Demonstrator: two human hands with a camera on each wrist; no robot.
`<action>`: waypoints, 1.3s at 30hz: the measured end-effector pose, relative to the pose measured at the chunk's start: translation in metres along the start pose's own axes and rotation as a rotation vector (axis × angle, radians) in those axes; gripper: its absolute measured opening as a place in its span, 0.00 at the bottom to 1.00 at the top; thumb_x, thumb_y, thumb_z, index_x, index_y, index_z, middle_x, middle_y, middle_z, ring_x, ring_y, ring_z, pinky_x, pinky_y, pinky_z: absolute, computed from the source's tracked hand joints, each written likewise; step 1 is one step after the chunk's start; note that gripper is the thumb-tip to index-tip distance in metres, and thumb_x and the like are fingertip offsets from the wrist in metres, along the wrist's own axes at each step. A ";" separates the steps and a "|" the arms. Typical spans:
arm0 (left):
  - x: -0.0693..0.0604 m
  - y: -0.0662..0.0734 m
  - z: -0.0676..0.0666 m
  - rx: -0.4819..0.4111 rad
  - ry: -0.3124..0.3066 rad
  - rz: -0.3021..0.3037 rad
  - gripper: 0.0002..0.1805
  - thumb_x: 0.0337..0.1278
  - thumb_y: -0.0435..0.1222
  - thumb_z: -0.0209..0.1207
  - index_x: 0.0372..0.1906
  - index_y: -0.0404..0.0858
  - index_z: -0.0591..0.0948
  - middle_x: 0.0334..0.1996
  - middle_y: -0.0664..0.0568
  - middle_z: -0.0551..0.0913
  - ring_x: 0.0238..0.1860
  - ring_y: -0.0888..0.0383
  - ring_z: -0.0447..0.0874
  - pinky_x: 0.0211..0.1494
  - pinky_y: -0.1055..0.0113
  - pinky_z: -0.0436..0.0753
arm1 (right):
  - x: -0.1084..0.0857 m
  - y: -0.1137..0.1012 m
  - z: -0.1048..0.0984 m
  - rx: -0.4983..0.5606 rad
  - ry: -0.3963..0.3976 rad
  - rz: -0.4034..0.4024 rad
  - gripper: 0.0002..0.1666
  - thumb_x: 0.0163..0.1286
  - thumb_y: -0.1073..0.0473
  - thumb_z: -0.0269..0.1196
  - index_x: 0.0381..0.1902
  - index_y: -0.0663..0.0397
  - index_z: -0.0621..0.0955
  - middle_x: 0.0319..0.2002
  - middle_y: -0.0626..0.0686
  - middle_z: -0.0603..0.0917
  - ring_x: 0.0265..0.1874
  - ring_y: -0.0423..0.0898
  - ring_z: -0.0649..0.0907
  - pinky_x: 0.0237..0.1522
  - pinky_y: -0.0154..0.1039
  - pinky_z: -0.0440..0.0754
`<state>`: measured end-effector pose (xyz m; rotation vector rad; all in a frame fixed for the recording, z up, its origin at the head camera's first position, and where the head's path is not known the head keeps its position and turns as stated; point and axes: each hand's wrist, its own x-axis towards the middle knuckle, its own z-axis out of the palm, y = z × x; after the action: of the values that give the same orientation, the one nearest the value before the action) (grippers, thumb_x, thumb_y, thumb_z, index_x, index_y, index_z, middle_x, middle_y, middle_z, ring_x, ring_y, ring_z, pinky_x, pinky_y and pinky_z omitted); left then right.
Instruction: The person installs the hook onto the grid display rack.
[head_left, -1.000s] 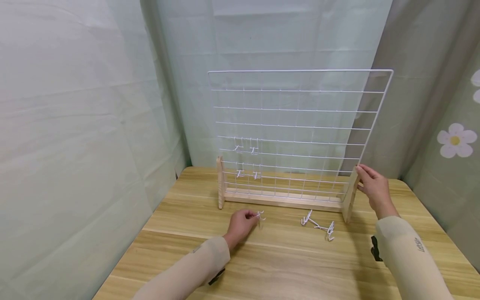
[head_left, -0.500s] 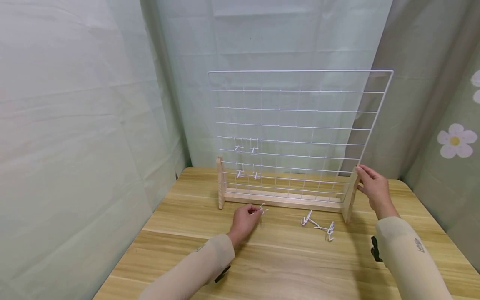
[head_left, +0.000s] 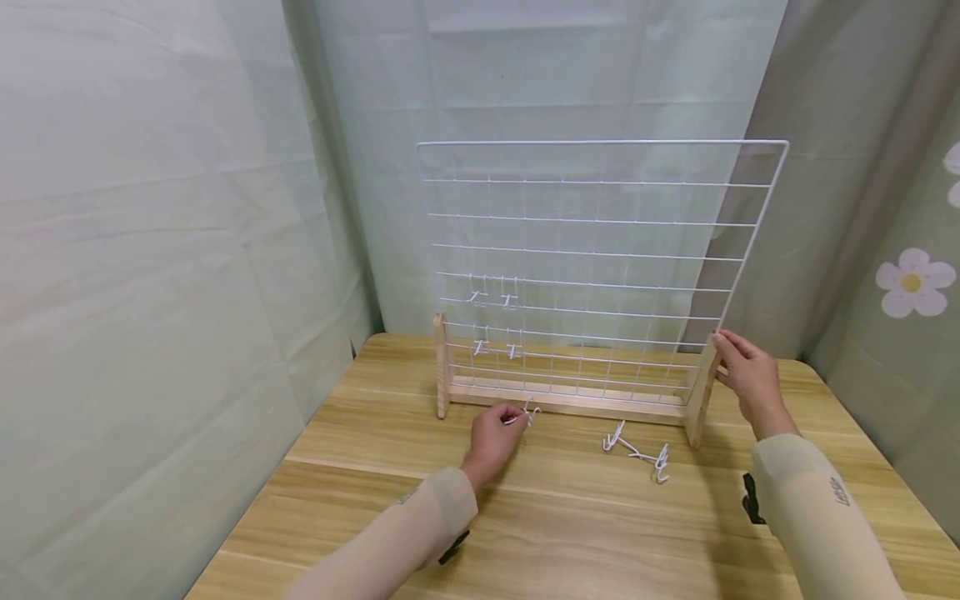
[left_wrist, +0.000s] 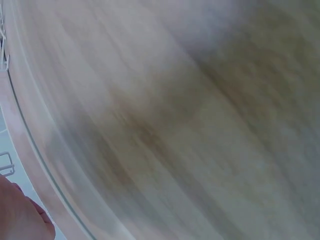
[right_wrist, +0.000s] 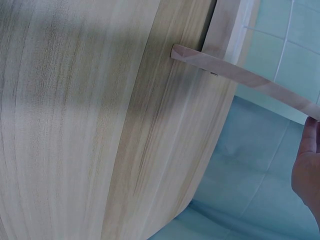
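Note:
In the head view my left hand [head_left: 495, 442] pinches a white wire hook [head_left: 532, 413] between thumb and fingers, just in front of the rack's wooden base bar [head_left: 585, 402]. A corner of the left hand [left_wrist: 24, 212] shows at the lower left of the left wrist view, near white wire. My right hand [head_left: 752, 382] holds the top of the rack's right wooden side post [head_left: 701, 398] with its fingertips. That post [right_wrist: 240, 74] crosses the right wrist view, with the hand [right_wrist: 306, 172] at its far end. Several white hooks [head_left: 509, 301] hang on the left of the white wire grid [head_left: 600, 222].
Loose white hooks [head_left: 650, 457] lie on the wood-grain table [head_left: 555, 533] in front of the rack's right half. The rack's left wooden post [head_left: 441, 367] stands near the table's back. Pale cloth [head_left: 187, 250] hangs round the table on the left, back and right.
My left hand has moved a little forward and to the right with the hook, closer to the base bar. The hook has turned slightly. My right hand stays on the post.

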<state>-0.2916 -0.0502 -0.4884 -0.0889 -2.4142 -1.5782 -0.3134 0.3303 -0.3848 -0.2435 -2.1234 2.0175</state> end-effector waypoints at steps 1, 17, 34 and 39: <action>0.000 0.001 0.001 -0.001 0.005 0.002 0.04 0.56 0.34 0.67 0.29 0.38 0.86 0.27 0.56 0.84 0.30 0.63 0.77 0.37 0.67 0.78 | 0.000 0.000 0.000 0.007 -0.002 0.000 0.36 0.68 0.38 0.60 0.69 0.48 0.73 0.59 0.48 0.73 0.69 0.55 0.66 0.57 0.41 0.71; 0.001 0.010 0.006 0.117 0.054 0.117 0.02 0.55 0.38 0.65 0.30 0.45 0.84 0.30 0.60 0.81 0.33 0.64 0.79 0.39 0.68 0.79 | 0.000 0.000 0.000 -0.001 -0.002 0.009 0.37 0.68 0.38 0.60 0.70 0.47 0.72 0.61 0.48 0.73 0.70 0.55 0.65 0.59 0.44 0.70; 0.004 0.023 0.029 0.212 0.300 0.177 0.03 0.52 0.36 0.65 0.27 0.44 0.84 0.26 0.59 0.81 0.31 0.60 0.80 0.36 0.66 0.79 | 0.001 0.002 -0.001 0.003 0.007 0.001 0.37 0.68 0.37 0.60 0.69 0.47 0.73 0.61 0.49 0.73 0.68 0.54 0.67 0.48 0.30 0.78; 0.004 0.027 0.037 0.196 0.354 0.174 0.03 0.50 0.35 0.66 0.25 0.44 0.83 0.25 0.59 0.81 0.30 0.60 0.81 0.34 0.65 0.79 | 0.001 0.003 -0.002 0.016 0.004 -0.001 0.33 0.67 0.37 0.60 0.66 0.44 0.76 0.62 0.51 0.72 0.68 0.53 0.67 0.43 0.27 0.79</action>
<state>-0.2967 -0.0056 -0.4780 0.0160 -2.2011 -1.1643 -0.3139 0.3323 -0.3873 -0.2434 -2.1040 2.0312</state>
